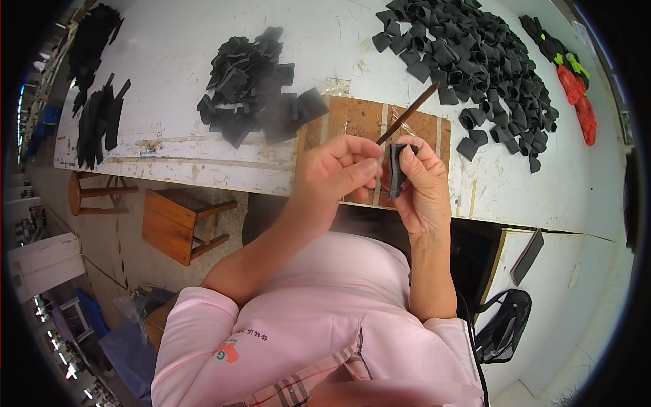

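Observation:
My left hand [336,169] pinches a thin brown stick [410,112] that slants up and to the right over the table. Its lower end meets a small black fabric piece [397,169], which my right hand [424,186] grips upright between thumb and fingers. Both hands are close together above a brown board [352,122] lying on the white table [169,81] near its front edge.
A heap of flat black pieces [254,85] lies left of the board. A large pile of folded black pieces [475,61] covers the right. Red and green items [576,88] sit far right, black strips [98,119] far left. Two wooden stools [180,224] stand below the table.

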Demonstrator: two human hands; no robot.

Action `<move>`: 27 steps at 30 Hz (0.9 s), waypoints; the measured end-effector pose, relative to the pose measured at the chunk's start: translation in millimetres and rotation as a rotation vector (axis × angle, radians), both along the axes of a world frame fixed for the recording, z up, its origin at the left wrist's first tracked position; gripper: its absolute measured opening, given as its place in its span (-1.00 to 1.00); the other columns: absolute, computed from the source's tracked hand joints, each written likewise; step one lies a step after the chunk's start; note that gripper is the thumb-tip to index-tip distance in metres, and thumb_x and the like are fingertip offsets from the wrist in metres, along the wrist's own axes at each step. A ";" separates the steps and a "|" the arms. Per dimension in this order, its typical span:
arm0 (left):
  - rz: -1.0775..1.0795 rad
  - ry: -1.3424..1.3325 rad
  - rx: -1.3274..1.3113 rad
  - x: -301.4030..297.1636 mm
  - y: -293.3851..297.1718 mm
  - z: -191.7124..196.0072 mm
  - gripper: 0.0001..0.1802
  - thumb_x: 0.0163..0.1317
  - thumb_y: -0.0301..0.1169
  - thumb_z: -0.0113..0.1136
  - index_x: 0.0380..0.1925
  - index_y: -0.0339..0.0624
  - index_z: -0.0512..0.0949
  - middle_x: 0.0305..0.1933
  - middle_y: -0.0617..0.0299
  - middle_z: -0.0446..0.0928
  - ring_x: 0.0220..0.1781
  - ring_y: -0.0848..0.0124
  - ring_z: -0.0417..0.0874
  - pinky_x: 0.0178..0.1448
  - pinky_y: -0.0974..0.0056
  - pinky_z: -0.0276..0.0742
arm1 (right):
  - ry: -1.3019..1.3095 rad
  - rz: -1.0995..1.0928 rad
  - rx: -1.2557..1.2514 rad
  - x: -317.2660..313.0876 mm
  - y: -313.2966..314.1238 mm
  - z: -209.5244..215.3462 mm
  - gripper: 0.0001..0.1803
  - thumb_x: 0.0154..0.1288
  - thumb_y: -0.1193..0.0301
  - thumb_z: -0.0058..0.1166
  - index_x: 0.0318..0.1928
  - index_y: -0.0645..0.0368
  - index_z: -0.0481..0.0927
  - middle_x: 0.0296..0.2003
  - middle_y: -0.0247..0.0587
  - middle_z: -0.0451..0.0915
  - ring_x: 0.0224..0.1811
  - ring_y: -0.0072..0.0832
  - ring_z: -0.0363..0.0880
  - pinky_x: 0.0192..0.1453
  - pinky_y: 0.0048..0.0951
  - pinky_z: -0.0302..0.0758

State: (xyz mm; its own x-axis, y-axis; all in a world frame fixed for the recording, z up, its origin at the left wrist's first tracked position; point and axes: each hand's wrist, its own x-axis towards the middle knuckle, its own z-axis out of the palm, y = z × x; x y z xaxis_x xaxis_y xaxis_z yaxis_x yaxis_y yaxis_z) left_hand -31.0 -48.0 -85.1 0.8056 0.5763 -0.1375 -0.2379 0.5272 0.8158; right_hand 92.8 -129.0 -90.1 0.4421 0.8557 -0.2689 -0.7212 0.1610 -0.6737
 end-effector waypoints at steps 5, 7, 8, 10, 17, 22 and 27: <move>-0.054 0.073 -0.040 2.5 0.9 0.8 -0.82 0.13 -0.43 0.08 -0.30 -0.30 0.45 -0.45 0.27 0.49 -0.45 0.59 0.48 -0.35 0.53 0.40 | -0.040 0.025 -0.001 -1.1 -2.7 3.5 -0.78 0.09 0.45 0.13 -0.24 0.23 0.45 -0.46 -0.33 0.51 -0.47 -0.64 0.51 -0.38 -0.65 0.51; -0.058 0.100 -0.045 3.8 0.9 1.2 -0.85 0.11 -0.44 0.11 -0.33 -0.28 0.46 -0.48 0.28 0.49 -0.48 0.60 0.48 -0.37 0.55 0.40 | -0.049 0.037 0.006 -1.6 -3.5 3.6 -0.77 0.08 0.46 0.13 -0.23 0.23 0.45 -0.45 -0.33 0.51 -0.47 -0.65 0.51 -0.38 -0.66 0.51; -0.053 0.116 -0.038 4.9 0.8 1.0 -0.85 0.09 -0.45 0.13 -0.36 -0.29 0.47 -0.51 0.30 0.48 -0.54 0.63 0.44 -0.45 0.56 0.36 | -0.051 0.036 0.001 -1.9 -3.5 3.0 -0.75 0.07 0.47 0.13 -0.22 0.24 0.45 -0.45 -0.34 0.51 -0.46 -0.66 0.51 -0.38 -0.67 0.51; -0.050 0.130 -0.029 5.1 0.9 1.5 -0.85 0.06 -0.46 0.16 -0.38 -0.30 0.48 -0.55 0.32 0.46 -0.59 0.66 0.40 -0.52 0.57 0.32 | -0.054 0.031 -0.003 -2.3 -4.2 4.1 -0.74 0.07 0.48 0.14 -0.20 0.24 0.44 -0.45 -0.34 0.52 -0.46 -0.67 0.51 -0.39 -0.68 0.51; 0.110 0.340 0.451 6.8 -4.8 1.3 -0.92 0.09 -0.53 0.11 -0.44 -0.34 0.49 -0.53 0.27 0.51 -0.56 0.66 0.46 -0.49 0.59 0.38 | -1.040 -0.266 -0.284 -5.1 -5.3 -0.5 -0.69 0.03 0.49 0.16 -0.20 0.32 0.42 -0.48 -0.27 0.49 -0.54 -0.62 0.41 -0.47 -0.66 0.36; 0.237 0.360 0.691 12.9 -12.0 -8.2 -0.90 -0.01 -0.51 0.16 -0.45 -0.30 0.52 -0.59 0.18 0.54 -0.58 0.53 0.55 -0.50 0.46 0.42 | -1.356 -0.231 -0.141 -12.4 -9.9 7.2 -0.83 -0.03 0.52 0.17 -0.36 0.24 0.52 -0.46 -0.19 0.44 -0.51 -0.48 0.43 -0.50 -0.55 0.39; 0.376 0.426 1.078 20.8 -14.4 -12.9 -0.91 -0.03 -0.54 0.13 -0.46 -0.21 0.51 -0.60 0.15 0.51 -0.61 0.39 0.56 -0.54 0.37 0.42 | -1.782 -0.350 -0.163 -12.7 -2.1 4.7 -0.87 -0.04 0.61 0.11 -0.39 0.27 0.49 -0.48 -0.18 0.42 -0.53 -0.38 0.42 -0.48 -0.51 0.37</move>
